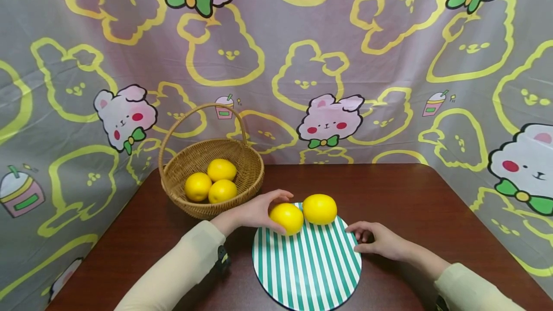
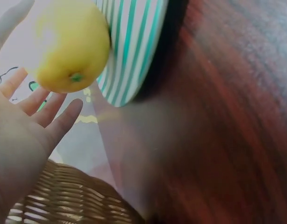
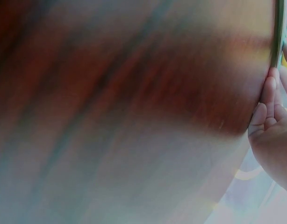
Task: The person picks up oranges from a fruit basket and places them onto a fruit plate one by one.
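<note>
A flat round board [image 1: 308, 268] with green and white stripes lies on the table, bearing two yellow lemons near its far edge. Around the left lemon [image 1: 288, 220], my left hand [image 1: 259, 209] has its thumb in front and its fingers behind. The left wrist view shows those fingers [image 2: 64, 121] spread and fairly straight beside the fruit [image 2: 73, 46]. The other lemon [image 1: 320, 209] sits just to the right. At the board's right rim, my right hand [image 1: 382, 240] rests with thumb and forefinger at the edge, its other fingers loosely bent.
Behind my left forearm stands a wicker basket [image 1: 252, 169] with a tall hoop handle, holding three more lemons [image 1: 222, 170]. The dark reddish-brown table [image 1: 367, 181] reaches back to a grey cartoon-print cloth [image 1: 276, 28] that hangs behind and at both sides.
</note>
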`<state>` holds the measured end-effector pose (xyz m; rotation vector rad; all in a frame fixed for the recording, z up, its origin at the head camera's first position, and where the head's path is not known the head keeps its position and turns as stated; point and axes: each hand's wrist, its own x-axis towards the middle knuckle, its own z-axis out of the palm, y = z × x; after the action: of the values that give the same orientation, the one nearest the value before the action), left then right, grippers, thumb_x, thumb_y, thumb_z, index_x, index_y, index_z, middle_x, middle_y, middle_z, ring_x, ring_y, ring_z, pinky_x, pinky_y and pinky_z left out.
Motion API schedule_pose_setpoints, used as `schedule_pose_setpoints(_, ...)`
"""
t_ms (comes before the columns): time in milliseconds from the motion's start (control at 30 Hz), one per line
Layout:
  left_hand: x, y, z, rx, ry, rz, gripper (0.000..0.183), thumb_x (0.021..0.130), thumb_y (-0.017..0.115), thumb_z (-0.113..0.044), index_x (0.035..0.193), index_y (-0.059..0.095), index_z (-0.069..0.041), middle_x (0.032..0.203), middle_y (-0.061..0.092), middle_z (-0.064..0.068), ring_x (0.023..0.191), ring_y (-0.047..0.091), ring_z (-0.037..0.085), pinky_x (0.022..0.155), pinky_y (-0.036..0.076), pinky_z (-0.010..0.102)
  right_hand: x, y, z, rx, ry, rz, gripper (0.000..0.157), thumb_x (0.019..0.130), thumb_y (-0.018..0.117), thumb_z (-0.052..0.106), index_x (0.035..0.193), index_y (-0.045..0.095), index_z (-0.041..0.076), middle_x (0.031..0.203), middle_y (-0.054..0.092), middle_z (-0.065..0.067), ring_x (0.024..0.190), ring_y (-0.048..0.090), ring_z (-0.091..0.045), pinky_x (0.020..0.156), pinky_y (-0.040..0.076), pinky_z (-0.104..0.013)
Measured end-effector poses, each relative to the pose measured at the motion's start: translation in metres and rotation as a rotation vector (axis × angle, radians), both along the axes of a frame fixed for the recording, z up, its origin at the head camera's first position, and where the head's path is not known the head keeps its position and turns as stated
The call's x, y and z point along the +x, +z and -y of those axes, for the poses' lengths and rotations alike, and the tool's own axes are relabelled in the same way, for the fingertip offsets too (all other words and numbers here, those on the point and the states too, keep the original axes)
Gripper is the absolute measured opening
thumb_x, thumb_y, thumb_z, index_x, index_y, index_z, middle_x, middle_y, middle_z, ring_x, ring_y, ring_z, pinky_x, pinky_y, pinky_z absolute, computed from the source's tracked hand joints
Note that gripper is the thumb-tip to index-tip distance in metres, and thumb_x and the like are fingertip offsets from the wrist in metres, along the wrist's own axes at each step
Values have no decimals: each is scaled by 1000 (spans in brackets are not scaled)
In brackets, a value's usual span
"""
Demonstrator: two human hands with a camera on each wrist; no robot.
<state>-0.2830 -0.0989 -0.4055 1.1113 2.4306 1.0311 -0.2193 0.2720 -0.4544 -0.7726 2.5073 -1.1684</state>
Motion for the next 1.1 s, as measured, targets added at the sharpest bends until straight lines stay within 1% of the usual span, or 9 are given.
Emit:
schedule_pose_setpoints(100, 3, 7, 2, 13, 3, -10, 82, 75, 85, -33, 142, 41, -20, 142, 47, 10, 129, 44, 21, 107, 33, 40, 0, 1, 0, 3, 2, -9, 42, 89, 72, 21, 124, 59, 4, 92, 53, -5, 79, 52, -14, 70, 45, -24)
schedule_pose_setpoints(300, 11, 18, 5, 24, 15, -51, 77, 77, 83, -31, 141, 44, -16, 139, 49, 2, 128, 45, 26, 104, 36, 39, 1, 3, 1, -1, 4, -13, 41, 89, 72, 20, 124, 59, 3, 92, 54, -4, 79, 52, -13, 70, 45, -24)
schedule_pose_setpoints(400, 17, 26, 7, 29, 9, -66, 75, 78, 83, -29, 141, 45, -13, 138, 50, 0, 127, 45, 28, 103, 38, 40, 1, 3, 1, -7, 3, -10, 41, 88, 72, 19, 123, 59, 3, 92, 54, -3, 79, 51, -13, 70, 45, -24)
schedule_pose_setpoints(467, 20, 30, 9, 24, 7, -81, 75, 78, 83, -28, 141, 46, -12, 137, 50, -2, 127, 45, 26, 103, 38, 40, 1, 3, 2, -13, 3, -3, 41, 88, 72, 18, 124, 59, 2, 92, 53, -3, 79, 51, -14, 70, 45, -24)
schedule_pose_setpoints(633, 25, 43, 16, 15, 17, -124, 72, 78, 83, -29, 139, 47, -18, 135, 50, -8, 124, 46, 20, 101, 40, 39, 1, 1, 2, -13, -8, 16, 42, 88, 73, 17, 124, 59, 2, 93, 53, -4, 79, 51, -15, 70, 44, -24)
schedule_pose_setpoints(733, 26, 52, 21, 35, 18, -149, 68, 79, 82, -24, 138, 48, -17, 134, 51, -7, 121, 47, 18, 99, 41, 42, 1, 1, 2, -3, -10, 11, 42, 88, 73, 19, 124, 59, 3, 92, 54, -4, 79, 51, -14, 70, 44, -24)
schedule_pose_setpoints(833, 26, 60, 28, 43, 42, -176, 66, 80, 82, -25, 136, 50, -17, 133, 52, -6, 120, 48, 17, 100, 41, 44, 0, 2, 1, -1, -3, -1, 42, 88, 73, 21, 123, 59, 3, 92, 54, -4, 78, 52, -14, 70, 45, -24)
schedule_pose_setpoints(967, 28, 70, 39, 48, 98, -186, 64, 80, 80, -34, 135, 51, -20, 133, 53, -6, 121, 47, 20, 103, 37, 47, 0, 1, 1, -6, 3, -4, 42, 88, 73, 21, 123, 59, 3, 91, 54, -4, 78, 52, -14, 70, 45, -24)
schedule_pose_setpoints(1100, 27, 78, 49, 56, 134, -201, 62, 81, 79, -38, 134, 52, -19, 133, 54, -4, 122, 48, 20, 104, 36, 48, -1, -1, 0, -4, -2, 2, 42, 88, 73, 22, 124, 59, 4, 92, 54, -4, 79, 52, -14, 70, 45, -24)
